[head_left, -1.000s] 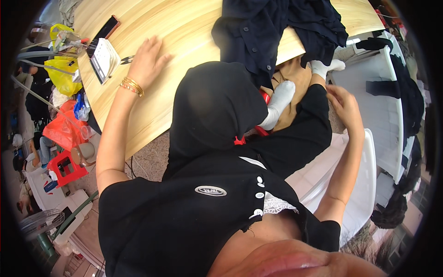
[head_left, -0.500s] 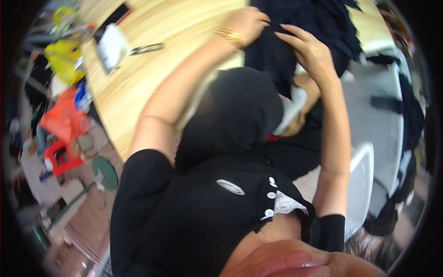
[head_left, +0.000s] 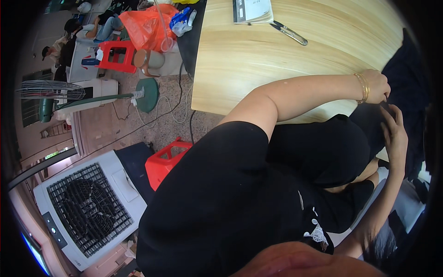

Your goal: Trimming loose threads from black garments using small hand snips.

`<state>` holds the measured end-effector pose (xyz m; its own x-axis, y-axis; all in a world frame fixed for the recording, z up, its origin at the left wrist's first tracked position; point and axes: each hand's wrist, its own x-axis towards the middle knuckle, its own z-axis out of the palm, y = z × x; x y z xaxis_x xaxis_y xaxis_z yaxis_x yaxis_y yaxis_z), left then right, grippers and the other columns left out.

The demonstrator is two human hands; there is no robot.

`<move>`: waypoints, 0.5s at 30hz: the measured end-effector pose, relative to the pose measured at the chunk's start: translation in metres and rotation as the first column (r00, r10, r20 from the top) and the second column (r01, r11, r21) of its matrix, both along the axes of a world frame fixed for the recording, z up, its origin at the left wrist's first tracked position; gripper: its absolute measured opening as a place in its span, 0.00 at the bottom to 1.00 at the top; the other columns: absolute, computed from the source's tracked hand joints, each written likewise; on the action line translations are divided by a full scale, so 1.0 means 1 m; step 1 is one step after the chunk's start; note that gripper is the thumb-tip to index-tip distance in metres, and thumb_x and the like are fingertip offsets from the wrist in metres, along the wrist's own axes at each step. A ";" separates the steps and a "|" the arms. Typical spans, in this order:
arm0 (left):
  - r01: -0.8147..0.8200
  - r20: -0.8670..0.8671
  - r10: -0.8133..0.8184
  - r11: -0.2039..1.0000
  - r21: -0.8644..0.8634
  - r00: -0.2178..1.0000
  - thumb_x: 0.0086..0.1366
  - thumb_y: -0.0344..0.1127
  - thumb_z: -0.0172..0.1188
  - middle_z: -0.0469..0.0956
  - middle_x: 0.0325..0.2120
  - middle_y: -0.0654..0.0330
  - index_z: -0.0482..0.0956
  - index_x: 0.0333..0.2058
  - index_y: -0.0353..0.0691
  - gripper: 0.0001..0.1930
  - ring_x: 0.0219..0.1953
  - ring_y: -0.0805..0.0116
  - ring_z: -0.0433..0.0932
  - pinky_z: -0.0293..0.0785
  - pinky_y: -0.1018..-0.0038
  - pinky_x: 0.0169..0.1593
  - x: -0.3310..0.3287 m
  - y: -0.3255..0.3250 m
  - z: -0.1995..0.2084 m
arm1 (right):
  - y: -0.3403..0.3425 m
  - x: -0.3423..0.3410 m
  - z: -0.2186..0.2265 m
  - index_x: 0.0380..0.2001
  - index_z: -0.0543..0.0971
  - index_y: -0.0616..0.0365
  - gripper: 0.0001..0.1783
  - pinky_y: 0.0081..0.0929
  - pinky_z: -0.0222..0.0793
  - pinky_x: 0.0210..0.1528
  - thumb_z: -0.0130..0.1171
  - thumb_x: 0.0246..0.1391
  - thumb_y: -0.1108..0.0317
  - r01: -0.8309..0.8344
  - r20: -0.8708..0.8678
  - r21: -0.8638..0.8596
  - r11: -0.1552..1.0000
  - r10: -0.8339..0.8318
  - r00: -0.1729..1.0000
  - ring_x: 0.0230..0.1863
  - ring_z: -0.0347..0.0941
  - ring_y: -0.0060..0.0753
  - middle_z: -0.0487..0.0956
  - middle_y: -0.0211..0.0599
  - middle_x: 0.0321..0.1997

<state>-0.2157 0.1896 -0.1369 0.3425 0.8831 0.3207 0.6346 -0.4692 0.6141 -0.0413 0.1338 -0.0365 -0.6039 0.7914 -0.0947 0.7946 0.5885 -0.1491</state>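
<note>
At the right side, a dark navy cloth (head_left: 408, 69) hangs over the table's edge and runs down toward my lap. My left hand (head_left: 376, 85), with gold bracelets at the wrist, is closed on a fold of this cloth, its fingertips bent down. Just below it, my right hand (head_left: 394, 131) pinches the cloth close to the left fingertips, its other fingers a little spread. The cloth's far part fades into the dark rim of the view.
Thread snips (head_left: 289, 33) and a notebook (head_left: 253, 11) lie on the wooden table (head_left: 240, 60). Left of it are red stools (head_left: 168, 159), an orange plastic bag (head_left: 145, 27), a green-based fan (head_left: 146, 94) and an air cooler (head_left: 90, 207). Cables cross the floor. Other people sit far left.
The view has swung left, so the table and my hands now appear farther right. My hands have come closer together at the dark cloth, and the right fingers have drawn in.
</note>
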 end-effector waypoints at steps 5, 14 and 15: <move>0.030 0.000 -0.030 0.998 -0.048 1.000 0.58 0.46 0.62 0.82 0.34 0.56 0.86 0.35 0.51 0.11 0.42 0.55 0.80 0.75 0.61 0.46 0.003 0.001 0.006 | 0.016 0.016 -0.015 0.48 0.79 0.57 0.16 0.27 0.72 0.45 0.56 0.56 0.78 -0.058 -0.103 -0.014 0.998 0.056 0.993 0.43 0.76 0.35 0.72 0.34 0.54; 0.016 0.153 0.000 0.994 -0.106 0.988 0.58 0.49 0.62 0.84 0.32 0.55 0.87 0.35 0.49 0.13 0.39 0.55 0.82 0.76 0.63 0.44 0.008 0.013 -0.003 | 0.036 0.046 -0.014 0.54 0.76 0.60 0.17 0.24 0.54 0.66 0.46 0.64 0.74 -0.061 -0.283 -0.045 0.997 0.046 0.958 0.64 0.65 0.34 0.70 0.37 0.61; 0.015 0.154 0.002 0.994 -0.110 0.988 0.58 0.49 0.62 0.84 0.32 0.55 0.87 0.35 0.49 0.13 0.39 0.55 0.82 0.76 0.63 0.44 0.008 0.015 -0.004 | 0.036 0.044 -0.011 0.53 0.77 0.61 0.17 0.25 0.56 0.66 0.46 0.65 0.74 -0.081 -0.359 -0.036 0.996 0.062 0.931 0.63 0.66 0.34 0.72 0.38 0.60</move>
